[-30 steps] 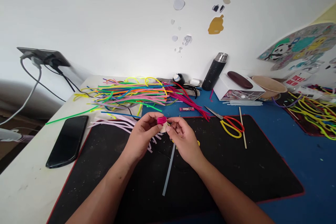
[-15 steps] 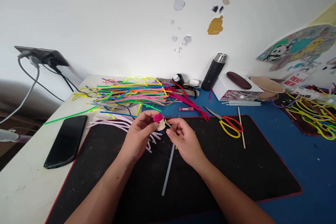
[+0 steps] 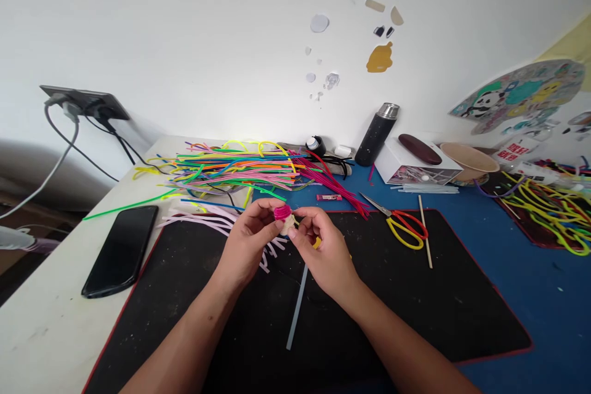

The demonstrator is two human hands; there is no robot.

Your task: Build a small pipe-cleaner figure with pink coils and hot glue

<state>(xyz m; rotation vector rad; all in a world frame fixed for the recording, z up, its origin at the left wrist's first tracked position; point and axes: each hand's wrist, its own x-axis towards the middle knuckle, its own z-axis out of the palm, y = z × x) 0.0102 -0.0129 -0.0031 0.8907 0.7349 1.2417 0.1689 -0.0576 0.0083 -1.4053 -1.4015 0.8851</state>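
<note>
Over the black mat, my left hand (image 3: 252, 240) pinches a small coiled pipe-cleaner figure (image 3: 282, 213), bright pink on top and cream below. My right hand (image 3: 325, 249) is closed against the figure's right side. A yellow pipe cleaner (image 3: 317, 242) shows between its fingers, and the rest of that strand is mostly hidden by the hand. Below the hands a pale glue stick (image 3: 297, 314) lies on the mat, its upper end covered by my right hand. Pale lilac pipe cleaners (image 3: 203, 220) lie beside my left hand.
A heap of coloured pipe cleaners (image 3: 240, 166) lies at the back. Open scissors (image 3: 399, 225) and a thin wooden stick (image 3: 425, 234) rest to the right. A phone (image 3: 120, 252) lies left. A black flask (image 3: 376, 135) and white box (image 3: 415, 163) stand near the wall.
My right hand has moved closer to the figure, its fingertips now against the cream part. The view has shifted slightly. My left hand keeps its hold.
</note>
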